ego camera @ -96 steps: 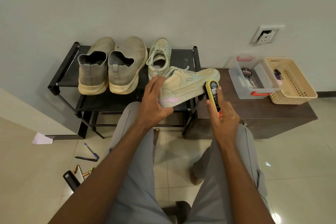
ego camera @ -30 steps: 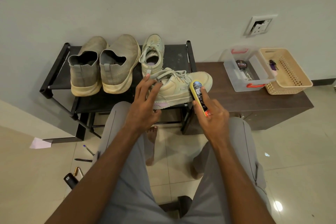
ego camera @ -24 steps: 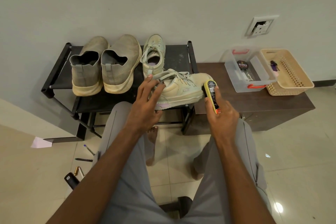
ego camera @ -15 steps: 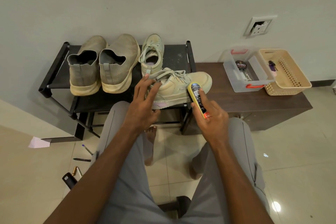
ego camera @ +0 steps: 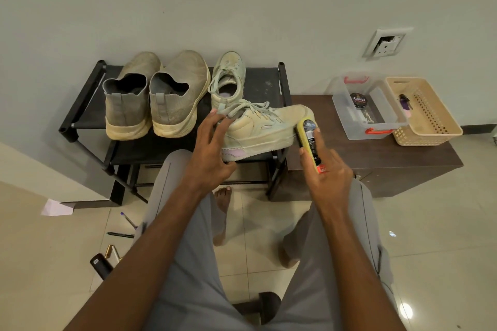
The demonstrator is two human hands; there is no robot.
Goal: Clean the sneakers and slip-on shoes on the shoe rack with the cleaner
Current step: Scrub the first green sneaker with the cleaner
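Sneaker in hand [ego camera: 262,129]: lies on its side at the front right of the shoe rack [ego camera: 80,105], toe towards the counter [ego camera: 382,158], pink patch at the heel.
Left hand [ego camera: 212,153]: fingers spread over the heel and collar of that sneaker, thumb under the sole; it holds the shoe.
Right hand [ego camera: 326,172]: curled round the cleaner [ego camera: 309,142], a yellow applicator with a dark label, its top end touching the sneaker's toe.
Second sneaker [ego camera: 228,75]: upright on the rack, behind the held one.
Slip-on shoes [ego camera: 156,97]: a pair on the left of the rack, heels towards the person.
Counter: just right of the rack, carrying a clear box [ego camera: 368,107] and a beige basket [ego camera: 427,115].
Floor left of the rack: pens [ego camera: 121,234] and folded paper [ego camera: 57,208].
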